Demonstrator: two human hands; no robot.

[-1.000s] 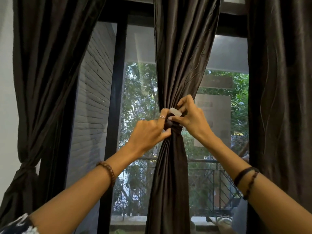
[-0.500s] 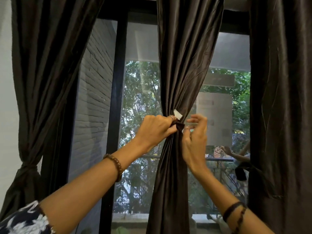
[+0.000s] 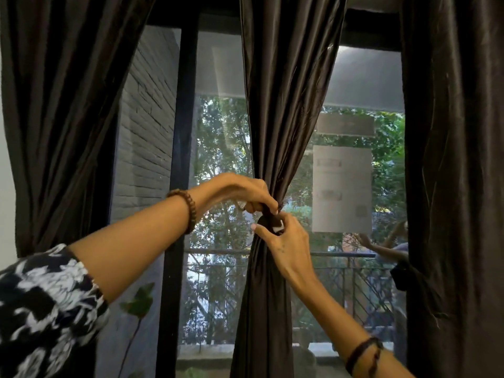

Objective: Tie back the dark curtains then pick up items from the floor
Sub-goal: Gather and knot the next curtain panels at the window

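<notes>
A dark brown middle curtain (image 3: 286, 105) hangs in front of the window and is gathered into a narrow waist at mid height. My left hand (image 3: 240, 192) reaches in from the left and grips the gathered fabric and the dark tie-back band (image 3: 268, 221) from above. Just below it, my right hand (image 3: 286, 246) pinches the band's end, where a small white tab (image 3: 278, 229) shows. The left curtain (image 3: 68, 105) hangs drawn toward the left wall. A third dark curtain (image 3: 458, 159) hangs loose on the right.
Behind the curtains are a black window frame (image 3: 182, 132), a grey brick wall (image 3: 147, 118) and a balcony railing (image 3: 341, 268) with trees beyond. A paper sheet (image 3: 342, 189) is reflected in the glass. A green leaf (image 3: 139, 301) stands low at the left.
My left hand has risen and turned over the top of the gathered waist. My right hand moved under it and now pinches the band with the white tab. The view shifted slightly.
</notes>
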